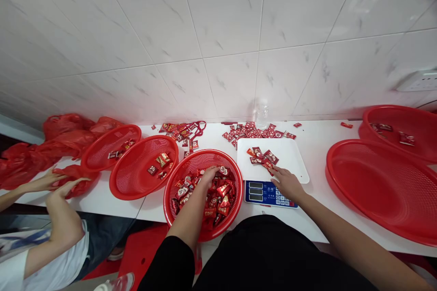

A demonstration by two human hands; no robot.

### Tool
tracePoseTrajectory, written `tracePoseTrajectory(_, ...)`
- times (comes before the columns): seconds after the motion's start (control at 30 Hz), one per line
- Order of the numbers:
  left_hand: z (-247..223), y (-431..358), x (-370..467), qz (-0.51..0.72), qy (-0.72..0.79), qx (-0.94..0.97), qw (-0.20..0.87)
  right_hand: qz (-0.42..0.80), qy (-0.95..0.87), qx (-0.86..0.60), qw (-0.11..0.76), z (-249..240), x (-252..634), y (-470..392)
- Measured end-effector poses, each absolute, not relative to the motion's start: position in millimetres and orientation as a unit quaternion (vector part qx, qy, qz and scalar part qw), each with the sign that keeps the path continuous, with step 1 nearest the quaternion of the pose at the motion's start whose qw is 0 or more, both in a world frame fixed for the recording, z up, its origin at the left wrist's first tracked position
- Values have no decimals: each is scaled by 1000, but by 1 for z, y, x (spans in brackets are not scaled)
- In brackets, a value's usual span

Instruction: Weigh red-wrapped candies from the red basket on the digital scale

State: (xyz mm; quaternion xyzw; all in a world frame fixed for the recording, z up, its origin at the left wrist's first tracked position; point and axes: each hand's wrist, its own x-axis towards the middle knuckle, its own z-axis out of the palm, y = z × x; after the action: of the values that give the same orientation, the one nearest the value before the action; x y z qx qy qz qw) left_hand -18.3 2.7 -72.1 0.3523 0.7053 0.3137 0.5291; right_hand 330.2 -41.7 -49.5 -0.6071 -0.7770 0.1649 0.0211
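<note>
My left hand (209,175) reaches into a round red basket (168,186) filled with red wrapped packets (209,213); its fingertips are partly hidden among them, so its grip is unclear. On the white tray (290,154) of a scale lies a small pile of red packets (262,156). Over the tray's front edge is my right hand (287,182), fingers apart, with its fingertips at the near side of that pile. The blue panel (264,193) of the scale shows below the tray, partly behind my right hand.
More packets (251,132) lie loose behind the tray, near a clear bottle (262,116). Two red baskets (118,182) with few packets stand left, two more (378,182) right. At far left, a person's hands (63,184) hold a red bag (77,184).
</note>
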Motion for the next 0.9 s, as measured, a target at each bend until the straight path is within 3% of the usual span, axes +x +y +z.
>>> tracePoseTrajectory(0.3,-60,-3,-13,287,721,442,451,176,-771,-611,25,-52,330,-42)
tracePoseTrajectory(0.5,-29,-2,13,346,703,491,380,190,-763,-618,24,-45,328,-42)
tracePoseTrajectory(0.6,-9,-3,37,368,643,526,417,188,-761,-620,29,-42,327,-42)
tracePoseTrajectory(0.77,4,-2,89,295,562,567,526,190,-762,-619,34,-43,327,-42)
tracePoseTrajectory(0.9,-1,-1,117,262,552,600,516,189,-762,-618,39,-43,326,-41)
